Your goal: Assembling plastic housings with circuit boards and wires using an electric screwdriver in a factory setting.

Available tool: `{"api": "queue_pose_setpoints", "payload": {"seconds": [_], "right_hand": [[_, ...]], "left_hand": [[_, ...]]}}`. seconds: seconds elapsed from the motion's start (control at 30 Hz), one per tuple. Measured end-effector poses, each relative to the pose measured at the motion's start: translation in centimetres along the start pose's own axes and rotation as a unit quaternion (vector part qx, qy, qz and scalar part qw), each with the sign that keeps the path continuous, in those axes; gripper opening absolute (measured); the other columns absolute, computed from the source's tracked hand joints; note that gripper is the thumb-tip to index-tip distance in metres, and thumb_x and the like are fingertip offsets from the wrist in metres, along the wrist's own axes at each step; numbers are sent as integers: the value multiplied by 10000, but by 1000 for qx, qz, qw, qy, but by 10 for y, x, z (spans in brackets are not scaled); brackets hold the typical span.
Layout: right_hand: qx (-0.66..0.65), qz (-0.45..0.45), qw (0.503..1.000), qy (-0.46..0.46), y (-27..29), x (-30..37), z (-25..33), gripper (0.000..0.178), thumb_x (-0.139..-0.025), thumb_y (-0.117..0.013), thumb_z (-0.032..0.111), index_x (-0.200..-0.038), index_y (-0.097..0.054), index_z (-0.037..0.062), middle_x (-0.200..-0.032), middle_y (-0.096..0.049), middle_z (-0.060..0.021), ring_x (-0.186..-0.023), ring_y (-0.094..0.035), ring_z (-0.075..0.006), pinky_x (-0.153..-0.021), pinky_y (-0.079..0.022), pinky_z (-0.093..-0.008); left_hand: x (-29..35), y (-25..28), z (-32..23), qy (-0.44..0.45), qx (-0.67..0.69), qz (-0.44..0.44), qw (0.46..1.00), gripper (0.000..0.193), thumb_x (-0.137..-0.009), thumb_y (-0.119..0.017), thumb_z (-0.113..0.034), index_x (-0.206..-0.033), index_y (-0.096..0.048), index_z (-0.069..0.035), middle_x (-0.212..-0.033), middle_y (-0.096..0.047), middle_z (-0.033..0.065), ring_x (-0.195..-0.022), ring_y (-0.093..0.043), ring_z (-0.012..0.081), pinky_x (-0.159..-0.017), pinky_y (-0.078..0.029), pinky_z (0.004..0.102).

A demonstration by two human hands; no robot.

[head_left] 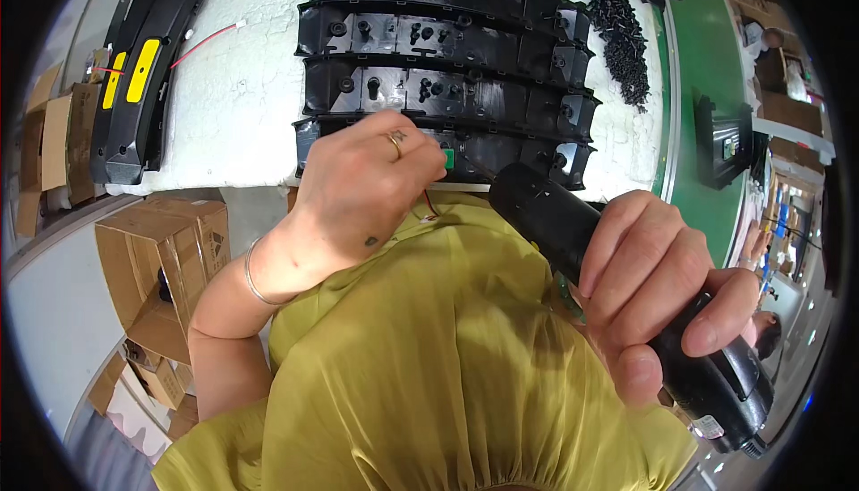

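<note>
My right hand (pixel 658 285) is wrapped round a black electric screwdriver (pixel 559 213). Its thin bit points up and left, close to a small green circuit board (pixel 449 159). My left hand (pixel 362 182) is closed, its fingertips pressed against that board at the nearest black plastic housing (pixel 510 153). Those fingertips are partly hidden behind the knuckles. A short red and black wire (pixel 429 209) hangs below the board. Whether the bit touches a screw cannot be seen.
Several similar black housings (pixel 501 39) lie in a row behind. A pile of black screws (pixel 619 39) sits at the right on the white foam (pixel 233 115). Black covers with yellow labels (pixel 143 70) stand at the left; a cardboard box (pixel 161 267) is below them.
</note>
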State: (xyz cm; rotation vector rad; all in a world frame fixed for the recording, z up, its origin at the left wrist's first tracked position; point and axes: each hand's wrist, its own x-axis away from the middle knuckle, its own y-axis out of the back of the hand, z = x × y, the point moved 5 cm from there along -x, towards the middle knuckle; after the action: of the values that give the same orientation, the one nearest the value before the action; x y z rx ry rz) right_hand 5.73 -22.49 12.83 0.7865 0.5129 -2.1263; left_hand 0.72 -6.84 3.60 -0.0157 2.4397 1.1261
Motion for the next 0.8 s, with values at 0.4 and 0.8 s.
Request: {"api": "queue_pose_setpoints", "payload": {"seconds": [0.4, 0.8], "right_hand": [[12, 26, 999, -40, -2, -1, -9, 340, -757, -707, 60, -994, -483, 156, -598, -559, 39, -462, -514, -73, -512, -461, -204], [10, 60, 996, -58, -10, -4, -19, 331, -765, -716, 56, -960, -469, 157, -623, -577, 35, -488, -536, -75, -514, -469, -208]], "left_hand": [[4, -6, 4, -23, 20, -21, 999, 171, -657, -723, 13, -818, -664, 3, -833, -671, 103, -793, -671, 256, -662, -563, 315], [11, -11, 10, -77, 30, -53, 995, 114, -675, -638, 10, -738, -549, -23, -771, -566, 51, -797, -622, 215, -600, -541, 292]]}}
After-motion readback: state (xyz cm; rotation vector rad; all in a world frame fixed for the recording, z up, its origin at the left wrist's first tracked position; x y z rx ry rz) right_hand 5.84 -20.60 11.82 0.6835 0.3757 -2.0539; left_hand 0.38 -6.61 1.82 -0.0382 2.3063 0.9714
